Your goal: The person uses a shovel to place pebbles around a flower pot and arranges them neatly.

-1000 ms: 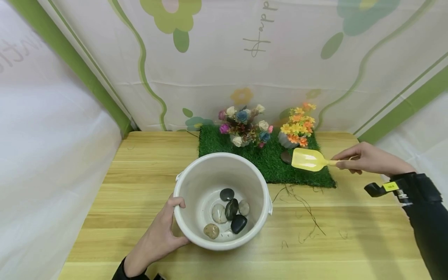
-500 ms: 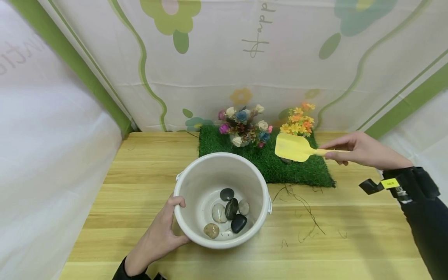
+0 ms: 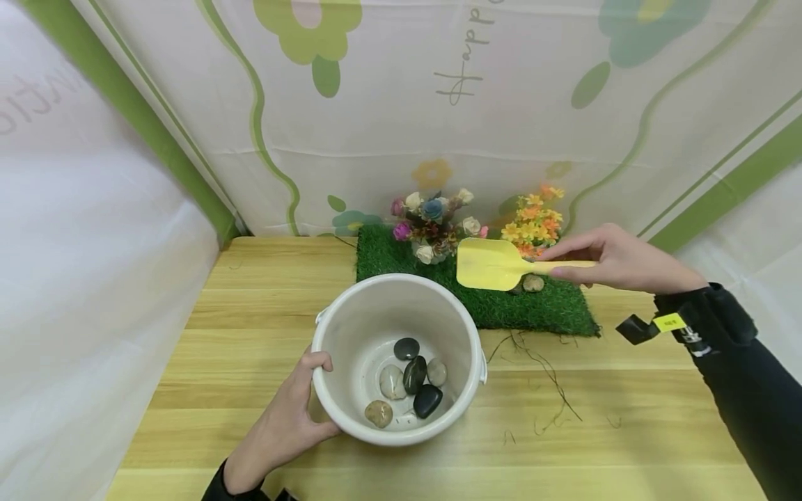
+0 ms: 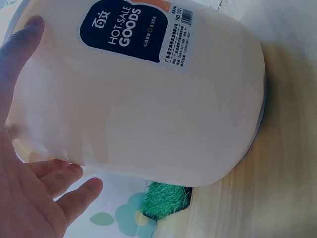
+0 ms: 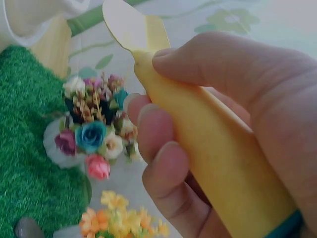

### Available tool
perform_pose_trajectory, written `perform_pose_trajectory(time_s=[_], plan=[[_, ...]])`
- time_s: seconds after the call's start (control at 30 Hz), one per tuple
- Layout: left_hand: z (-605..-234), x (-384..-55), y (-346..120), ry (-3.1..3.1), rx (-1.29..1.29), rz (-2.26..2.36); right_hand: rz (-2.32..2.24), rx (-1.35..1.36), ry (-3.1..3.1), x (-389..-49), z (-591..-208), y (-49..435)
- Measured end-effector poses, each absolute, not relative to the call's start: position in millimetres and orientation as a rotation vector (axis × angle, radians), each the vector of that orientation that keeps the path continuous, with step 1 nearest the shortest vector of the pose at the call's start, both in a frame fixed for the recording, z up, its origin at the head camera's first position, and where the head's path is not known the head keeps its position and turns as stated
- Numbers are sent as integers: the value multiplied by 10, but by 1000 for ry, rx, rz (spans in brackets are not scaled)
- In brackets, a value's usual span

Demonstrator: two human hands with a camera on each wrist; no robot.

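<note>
My left hand [image 3: 282, 421] grips the left rim of a white bucket [image 3: 395, 437] on the table. Several stones lie on its bottom, among them a black stone [image 3: 427, 401] and a tan stone [image 3: 379, 413]. In the left wrist view, the bucket's outer wall [image 4: 148, 119] bears a dark printed label [image 4: 124, 32]. My right hand [image 3: 626, 261] holds a small yellow shovel [image 3: 487, 264] by its handle [image 5: 213, 148], thumb on top. The shovel's blade points left above a green turf mat [image 3: 501, 306]. Beneath the handle, another tan stone [image 3: 533, 282] and a partly hidden dark stone lie on the turf.
Two potted artificial plants stand on the mat behind the shovel: mixed roses [image 3: 435, 216] and orange-yellow flowers [image 3: 532, 223]. Loose dark strands [image 3: 548, 376] lie on the wooden table [image 3: 250, 299]. A printed white curtain [image 3: 376, 104] hangs behind and along both sides.
The right hand has carried the shovel leftward, from the mat's right side toward its middle, and the blade has turned over. A tan stone now shows on the mat. The left hand and bucket stay put.
</note>
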State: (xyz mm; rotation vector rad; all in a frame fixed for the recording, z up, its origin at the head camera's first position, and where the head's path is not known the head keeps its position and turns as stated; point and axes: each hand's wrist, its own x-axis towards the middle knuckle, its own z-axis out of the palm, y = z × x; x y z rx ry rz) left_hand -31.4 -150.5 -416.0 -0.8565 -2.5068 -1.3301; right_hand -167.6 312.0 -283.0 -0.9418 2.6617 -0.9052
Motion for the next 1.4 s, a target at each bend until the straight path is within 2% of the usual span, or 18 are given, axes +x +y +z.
perform_pose_trajectory(time_s=[0.3, 0.5, 0.7, 0.97, 1.4], plan=[[-4267, -342, -1525, -2496, -861, -1365, -863, -1176, 2546, -1759, -2694, 2786], [-4053, -298, -1458, -2422, -890, -1411, -880, -1255, 2370, -1838, -2615, 2486], [-3866, -266, -1397, -2396, -906, -1418, -816, -1274, 2356, -1716, -2420, 2156], [-3881, -268, -1410, -2381, -907, -1463, -657, -1404, 2326, -1810, -2558, 1946], [-3887, -261, -1419, -2386, -903, -1452, -378, -1587, 2296, -1788, -2548, 1497]])
